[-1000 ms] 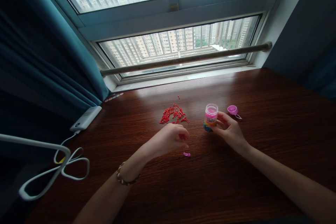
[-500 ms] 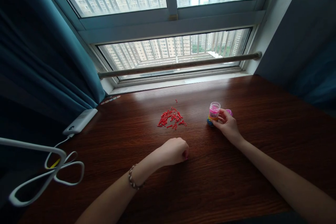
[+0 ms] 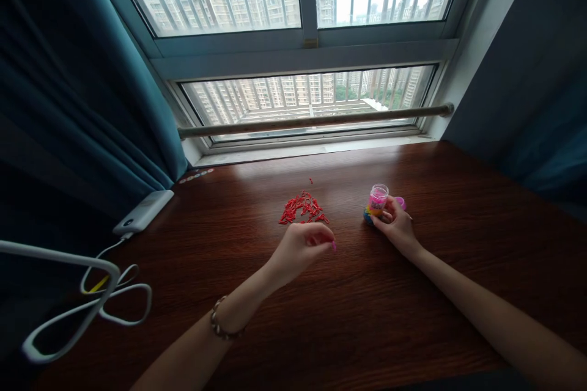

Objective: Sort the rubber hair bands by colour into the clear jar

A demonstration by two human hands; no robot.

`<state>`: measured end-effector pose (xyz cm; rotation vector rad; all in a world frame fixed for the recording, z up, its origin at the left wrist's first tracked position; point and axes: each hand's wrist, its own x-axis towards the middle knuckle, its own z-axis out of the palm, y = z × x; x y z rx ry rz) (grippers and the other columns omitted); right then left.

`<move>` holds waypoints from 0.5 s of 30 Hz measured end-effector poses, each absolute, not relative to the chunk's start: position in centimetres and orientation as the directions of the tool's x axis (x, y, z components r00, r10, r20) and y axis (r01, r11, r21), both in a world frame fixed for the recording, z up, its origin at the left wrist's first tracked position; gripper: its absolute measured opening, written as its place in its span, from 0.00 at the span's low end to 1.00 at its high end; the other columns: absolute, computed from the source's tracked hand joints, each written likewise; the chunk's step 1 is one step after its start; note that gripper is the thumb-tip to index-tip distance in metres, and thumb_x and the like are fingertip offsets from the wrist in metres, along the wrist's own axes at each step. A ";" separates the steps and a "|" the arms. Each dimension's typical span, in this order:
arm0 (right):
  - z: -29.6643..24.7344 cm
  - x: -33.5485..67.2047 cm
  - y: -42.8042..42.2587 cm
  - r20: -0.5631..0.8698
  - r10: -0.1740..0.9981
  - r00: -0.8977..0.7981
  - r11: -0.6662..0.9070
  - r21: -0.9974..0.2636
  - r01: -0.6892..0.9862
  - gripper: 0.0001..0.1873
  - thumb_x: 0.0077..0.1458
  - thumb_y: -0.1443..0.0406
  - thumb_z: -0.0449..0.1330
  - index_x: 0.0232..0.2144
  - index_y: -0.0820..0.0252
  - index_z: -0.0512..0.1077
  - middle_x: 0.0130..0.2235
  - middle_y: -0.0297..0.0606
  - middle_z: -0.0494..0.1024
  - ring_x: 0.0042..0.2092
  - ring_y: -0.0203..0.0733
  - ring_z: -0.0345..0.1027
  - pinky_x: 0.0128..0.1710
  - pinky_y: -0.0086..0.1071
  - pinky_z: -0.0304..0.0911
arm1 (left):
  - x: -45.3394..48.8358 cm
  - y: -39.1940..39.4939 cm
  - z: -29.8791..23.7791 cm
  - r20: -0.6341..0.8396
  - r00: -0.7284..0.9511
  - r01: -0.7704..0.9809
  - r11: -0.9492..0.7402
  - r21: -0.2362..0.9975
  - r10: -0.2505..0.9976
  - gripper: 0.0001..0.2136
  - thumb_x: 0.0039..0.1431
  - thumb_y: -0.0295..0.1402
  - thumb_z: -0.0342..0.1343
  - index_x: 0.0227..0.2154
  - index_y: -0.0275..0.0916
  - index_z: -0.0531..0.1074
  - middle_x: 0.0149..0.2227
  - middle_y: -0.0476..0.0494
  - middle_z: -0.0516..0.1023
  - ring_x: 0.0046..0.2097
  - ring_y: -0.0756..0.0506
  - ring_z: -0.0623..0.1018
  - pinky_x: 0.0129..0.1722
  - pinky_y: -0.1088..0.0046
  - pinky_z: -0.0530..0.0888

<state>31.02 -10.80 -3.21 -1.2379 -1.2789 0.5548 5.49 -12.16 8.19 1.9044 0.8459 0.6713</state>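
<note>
- 1.0 s ago the small pink piece (image 3: 334, 246) lay loose on the worktop (image 3: 348, 317); 0.5 s ago the left hand (image 3: 305, 247) was down over that spot; now the piece shows at its fingertips.
- That suggests the pick-up is done, and the work has passed to handling this 1 piece.
- The left hand pinches the pink piece between thumb and fingers, with only its end showing, and looks raised a little off the wood.
- The right hand (image 3: 400, 229) grasps the clear jar (image 3: 378, 198) low on its right side, as it did in both earlier views.
- The jar is uncovered and roughly upright, with pink contents visible; whether its base rests fully on the worktop I cannot tell.
- The pink piece sits left of the jar and nearer the person, with a gap of bare wood between them.
- The red pile (image 3: 302, 206) lies just beyond the left hand, and 1 stray red bit (image 3: 310, 181) is farther toward the window.
- A pink cup-like thing (image 3: 400, 202) shows partly behind the right hand, mostly hidden by its fingers.
</note>
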 end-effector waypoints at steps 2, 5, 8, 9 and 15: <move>-3.3 31.0 -10.9 0.405 0.870 0.279 0.315 -0.895 0.317 0.27 0.41 0.59 0.63 0.45 0.56 0.61 0.44 0.40 0.70 0.43 0.44 0.68 0.46 0.43 0.64 | 5.2 -12.4 8.3 0.062 0.560 0.187 -0.199 0.962 0.826 0.06 0.48 0.31 0.57 0.26 0.32 0.72 0.27 0.45 0.75 0.31 0.50 0.74 0.33 0.76 0.70; -3.7 30.9 -10.8 0.401 0.872 0.279 0.309 -0.895 0.321 0.30 0.40 0.59 0.63 0.46 0.56 0.59 0.44 0.41 0.70 0.44 0.45 0.68 0.46 0.44 0.64 | 4.8 -12.8 8.6 0.005 0.505 0.091 -0.059 0.994 0.863 0.05 0.47 0.29 0.58 0.26 0.32 0.72 0.28 0.44 0.76 0.32 0.49 0.75 0.35 0.75 0.71; -3.7 30.9 -10.7 0.396 0.876 0.276 0.300 -0.894 0.332 0.32 0.40 0.59 0.63 0.48 0.57 0.57 0.45 0.43 0.69 0.45 0.46 0.67 0.47 0.44 0.63 | 4.5 -13.3 8.8 -0.019 0.467 0.056 -0.008 0.998 0.884 0.04 0.46 0.28 0.58 0.26 0.32 0.72 0.28 0.44 0.77 0.31 0.49 0.75 0.34 0.76 0.71; -3.5 30.8 -10.8 0.408 0.868 0.285 0.303 -0.887 0.348 0.33 0.40 0.59 0.63 0.49 0.57 0.56 0.46 0.44 0.69 0.46 0.46 0.66 0.47 0.44 0.62 | 4.4 -13.5 8.9 -0.028 0.459 0.048 0.007 0.999 0.888 0.05 0.46 0.29 0.59 0.26 0.32 0.72 0.28 0.44 0.77 0.31 0.49 0.75 0.34 0.77 0.71; 0.7 27.9 -15.8 0.666 0.650 0.366 0.405 -0.711 0.575 0.33 0.44 0.65 0.62 0.52 0.57 0.55 0.53 0.46 0.59 0.53 0.48 0.56 0.51 0.46 0.56 | 4.6 -14.9 9.2 -0.060 0.460 0.036 0.049 0.998 0.886 0.05 0.45 0.29 0.60 0.25 0.32 0.72 0.27 0.44 0.77 0.31 0.49 0.75 0.33 0.77 0.71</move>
